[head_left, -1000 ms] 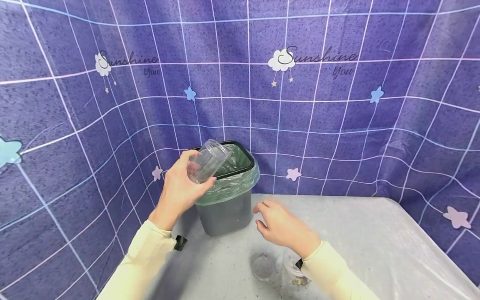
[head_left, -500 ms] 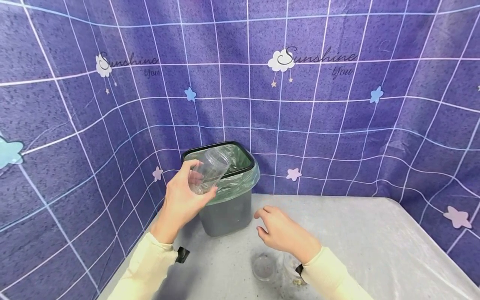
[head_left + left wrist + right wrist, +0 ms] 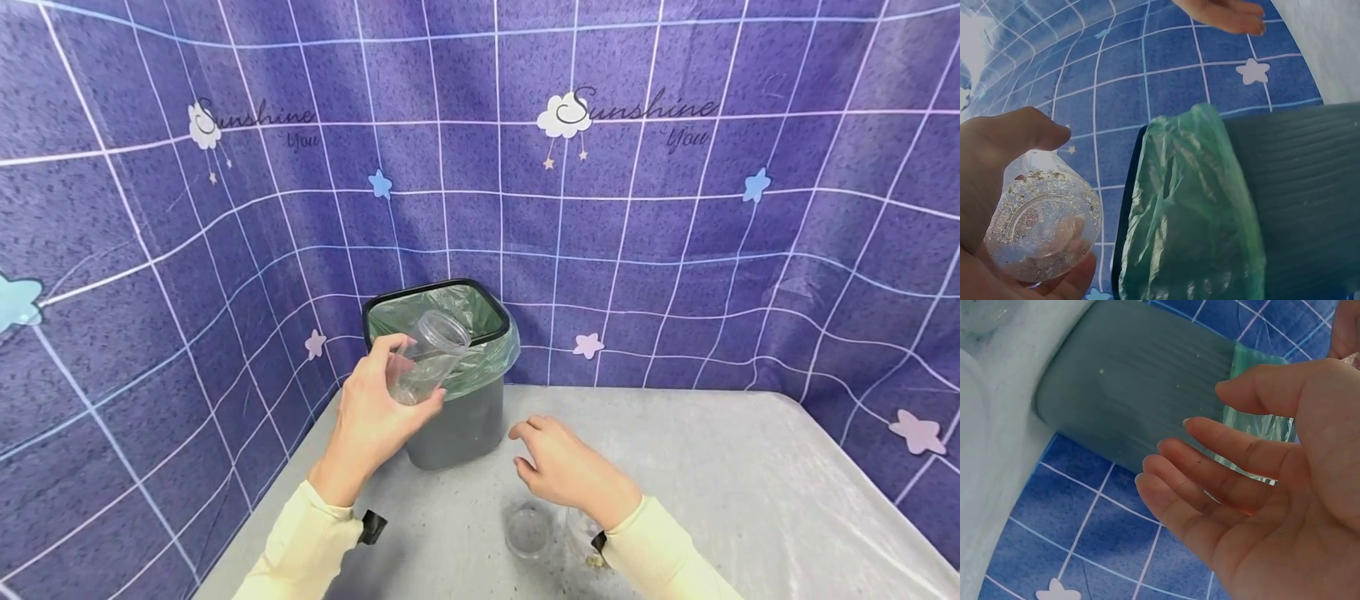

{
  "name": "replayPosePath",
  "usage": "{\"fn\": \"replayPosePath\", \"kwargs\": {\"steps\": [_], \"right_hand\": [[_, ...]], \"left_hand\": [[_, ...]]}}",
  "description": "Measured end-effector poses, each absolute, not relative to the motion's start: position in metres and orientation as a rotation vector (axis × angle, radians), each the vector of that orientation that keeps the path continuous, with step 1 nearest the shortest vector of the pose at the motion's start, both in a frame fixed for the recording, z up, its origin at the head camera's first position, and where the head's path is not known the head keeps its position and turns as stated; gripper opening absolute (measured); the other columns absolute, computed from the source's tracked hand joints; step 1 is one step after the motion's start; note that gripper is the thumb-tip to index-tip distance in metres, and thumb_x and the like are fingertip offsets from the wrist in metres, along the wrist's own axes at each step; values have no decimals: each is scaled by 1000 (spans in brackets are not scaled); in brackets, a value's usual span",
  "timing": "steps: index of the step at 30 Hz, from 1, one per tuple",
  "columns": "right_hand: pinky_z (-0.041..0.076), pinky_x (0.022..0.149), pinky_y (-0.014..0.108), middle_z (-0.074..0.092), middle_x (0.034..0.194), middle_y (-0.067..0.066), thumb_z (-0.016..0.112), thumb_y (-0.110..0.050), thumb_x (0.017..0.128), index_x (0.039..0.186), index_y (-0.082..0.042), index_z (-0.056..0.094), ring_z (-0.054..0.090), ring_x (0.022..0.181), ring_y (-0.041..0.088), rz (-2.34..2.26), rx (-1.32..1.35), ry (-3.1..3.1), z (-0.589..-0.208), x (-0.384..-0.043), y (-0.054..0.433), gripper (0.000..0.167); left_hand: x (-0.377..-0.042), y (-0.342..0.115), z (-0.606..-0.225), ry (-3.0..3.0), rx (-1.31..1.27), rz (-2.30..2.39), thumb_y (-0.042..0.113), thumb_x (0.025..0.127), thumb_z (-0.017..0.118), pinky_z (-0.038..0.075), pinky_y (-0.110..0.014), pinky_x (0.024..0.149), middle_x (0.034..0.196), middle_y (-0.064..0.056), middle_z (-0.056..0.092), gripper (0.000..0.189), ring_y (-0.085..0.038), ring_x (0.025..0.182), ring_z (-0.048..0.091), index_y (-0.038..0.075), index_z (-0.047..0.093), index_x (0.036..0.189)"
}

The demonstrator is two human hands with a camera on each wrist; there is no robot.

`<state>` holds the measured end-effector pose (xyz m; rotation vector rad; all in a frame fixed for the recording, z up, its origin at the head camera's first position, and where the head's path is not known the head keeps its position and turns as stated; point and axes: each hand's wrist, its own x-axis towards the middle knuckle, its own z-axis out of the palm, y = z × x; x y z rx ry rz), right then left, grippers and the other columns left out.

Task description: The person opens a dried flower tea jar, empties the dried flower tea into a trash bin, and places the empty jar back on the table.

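My left hand (image 3: 375,417) grips a clear plastic jar (image 3: 423,367), thumb on one side and fingers on the other. The jar leans to the right, its open mouth overlapping the front rim of a grey trash bin (image 3: 457,425). Small light and brown crumbs cling inside the jar's base (image 3: 1047,219) in the left wrist view. My right hand (image 3: 566,462) hovers over the table beside the bin, loosely bent fingers (image 3: 1210,469) holding nothing. Near that wrist is a round clear container (image 3: 528,531). Another clear container (image 3: 581,529) with brownish bits is partly covered by the right forearm.
A green plastic liner (image 3: 480,362) folds over the bin's black rim (image 3: 420,290). Grey-white sheeting covers the table (image 3: 690,467), with dark specks near the front. A purple gridded curtain (image 3: 637,292) hangs behind and at the left.
My left hand has drawn the jar down and toward me, from over the bin's opening to its front rim. The right hand has dropped slightly.
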<state>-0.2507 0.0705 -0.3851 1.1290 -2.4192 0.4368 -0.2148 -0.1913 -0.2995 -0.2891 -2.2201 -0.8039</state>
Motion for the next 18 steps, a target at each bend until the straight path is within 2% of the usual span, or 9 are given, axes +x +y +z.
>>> {"fn": "replayPosePath", "kwargs": {"steps": [7,14,18], "right_hand": [[55,88,42,70,102,10,74,-12,87,111,1,69,68,95,29,420,1128,-2441,-389,-251,71,28],[55,88,42,71,101,9,75,-14,86,111,0,70,69,94,29,403,1130,-2461,-396,-252,71,29],[55,87,42,70,101,9,75,-13,86,110,0,70,69,93,29,406,1149,-2467,-400,-251,70,29]], "left_hand": [[-211,-182,-311,-2248,-276,-854,36,67,94,47,-42,80,103,3,70,74,-21,96,62,24,56,129],[-210,-176,-325,-2234,-342,-880,35,66,95,50,-41,81,103,3,68,75,-18,94,62,19,56,128],[-208,-175,-333,-2229,-374,-885,34,66,95,51,-39,81,105,4,64,73,-14,95,60,20,57,127]]}}
